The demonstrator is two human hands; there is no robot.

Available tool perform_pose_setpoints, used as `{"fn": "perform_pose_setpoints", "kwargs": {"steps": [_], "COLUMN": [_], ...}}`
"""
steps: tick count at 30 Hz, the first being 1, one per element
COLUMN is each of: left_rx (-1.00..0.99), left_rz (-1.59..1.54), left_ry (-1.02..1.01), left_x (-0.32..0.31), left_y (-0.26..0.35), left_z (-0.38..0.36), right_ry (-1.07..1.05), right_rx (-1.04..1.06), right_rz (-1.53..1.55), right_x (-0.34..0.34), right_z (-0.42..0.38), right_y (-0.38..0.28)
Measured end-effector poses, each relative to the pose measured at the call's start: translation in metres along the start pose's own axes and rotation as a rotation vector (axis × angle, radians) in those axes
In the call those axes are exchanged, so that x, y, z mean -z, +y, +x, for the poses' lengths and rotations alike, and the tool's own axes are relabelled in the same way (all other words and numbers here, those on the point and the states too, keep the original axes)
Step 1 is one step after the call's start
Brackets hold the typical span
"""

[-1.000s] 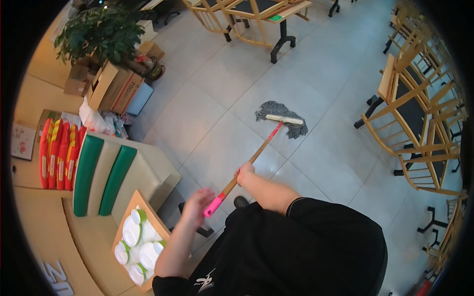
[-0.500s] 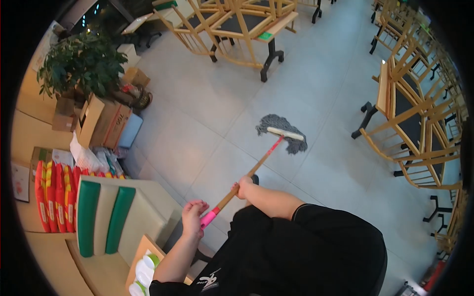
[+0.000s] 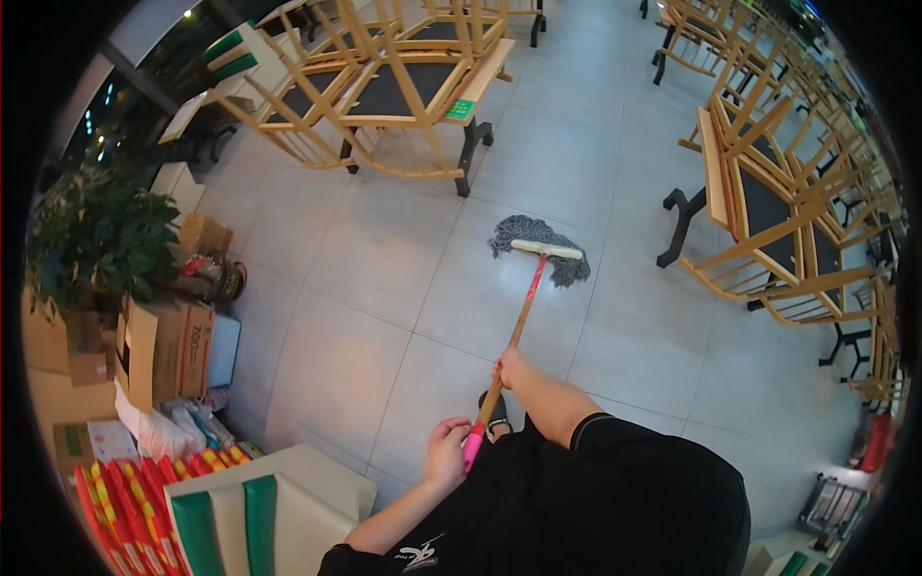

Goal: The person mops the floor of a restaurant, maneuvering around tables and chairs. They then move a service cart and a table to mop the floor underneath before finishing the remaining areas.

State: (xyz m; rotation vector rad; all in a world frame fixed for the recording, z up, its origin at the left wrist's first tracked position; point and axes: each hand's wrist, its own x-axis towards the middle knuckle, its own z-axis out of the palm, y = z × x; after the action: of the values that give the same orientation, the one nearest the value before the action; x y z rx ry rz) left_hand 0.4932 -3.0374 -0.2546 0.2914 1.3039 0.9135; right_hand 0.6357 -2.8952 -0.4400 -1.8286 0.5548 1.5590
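A mop with a grey string head (image 3: 541, 248) lies on the tiled floor, its white bar across the top. The wooden handle (image 3: 522, 322) slants back towards my body and ends in a pink grip. Wrapped round the middle of the handle is my right hand (image 3: 508, 367). At the pink end, my left hand (image 3: 448, 449) is closed around the handle's top, its fingers curled. A dark shoe (image 3: 495, 411) shows below the handle between my hands.
Chairs (image 3: 403, 86) rest upside down on tables at the upper left, and more (image 3: 778, 211) at the right. On the left are a plant (image 3: 101, 235), cardboard boxes (image 3: 168, 350), red packages (image 3: 125, 509) and a green-and-cream seat (image 3: 288, 499).
The view has shifted forward over the floor. Both hands and the handle now sit further right and lower in view, and the handle is more upright. The seat and boxes have moved down and left.
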Motion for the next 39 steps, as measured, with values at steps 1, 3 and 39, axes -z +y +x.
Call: {"fn": "perform_pose_setpoints", "kwargs": {"steps": [1, 3, 39], "left_rx": [0.047, 0.107, 0.436], "left_rz": [0.011, 0.048, -0.067], "left_ry": [-0.031, -0.057, -0.055], "left_x": [-0.006, -0.023, -0.405], "left_y": [0.003, 0.012, 0.285], "left_z": [0.008, 0.034, 0.304], "right_ry": [0.002, 0.045, 0.072], "right_rx": [-0.008, -0.007, 0.078], "right_rz": [0.02, -0.057, 0.071], "right_x": [-0.004, -0.013, -0.173], "right_z": [-0.001, 0.004, 0.037], "right_y": [-0.012, -0.041, -0.532]}}
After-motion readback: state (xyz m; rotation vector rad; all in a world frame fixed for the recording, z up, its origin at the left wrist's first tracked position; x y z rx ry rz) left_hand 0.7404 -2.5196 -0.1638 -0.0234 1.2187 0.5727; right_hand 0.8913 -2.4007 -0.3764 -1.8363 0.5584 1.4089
